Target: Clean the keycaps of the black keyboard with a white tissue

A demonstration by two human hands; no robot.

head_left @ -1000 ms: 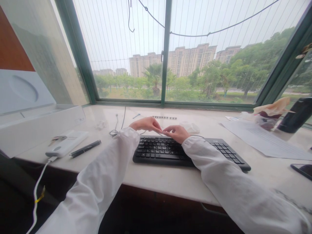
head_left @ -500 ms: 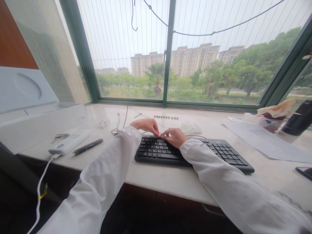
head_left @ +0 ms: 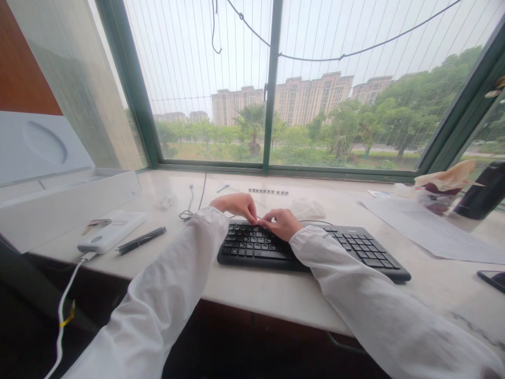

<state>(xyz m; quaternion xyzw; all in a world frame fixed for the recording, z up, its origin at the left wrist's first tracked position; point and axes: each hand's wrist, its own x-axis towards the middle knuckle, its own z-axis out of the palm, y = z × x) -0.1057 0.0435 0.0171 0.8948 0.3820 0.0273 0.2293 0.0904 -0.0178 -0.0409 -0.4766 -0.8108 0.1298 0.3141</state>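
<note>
Both my hands meet over the top rows of a black keyboard (head_left: 355, 252) on a pale stone sill. My left hand (head_left: 235, 205) has its fingers curled and pinched together, tips pointing right. My right hand (head_left: 281, 223) is curled too, its fingertips touching those of the left. Between them runs something thin, like a wire or pin, too small to name. Long white sleeves cover both arms.
A white power bank (head_left: 110, 236) with a cable and a black pen (head_left: 141, 240) lie at the left, beside a white open box (head_left: 59, 202). Papers (head_left: 437, 231), a dark bottle (head_left: 483, 192) and a phone (head_left: 493, 278) are at the right. A row of small dark parts (head_left: 268, 191) lies by the window.
My hands have drawn closer together and slightly toward me over the keyboard. The view has shifted a little to the left.
</note>
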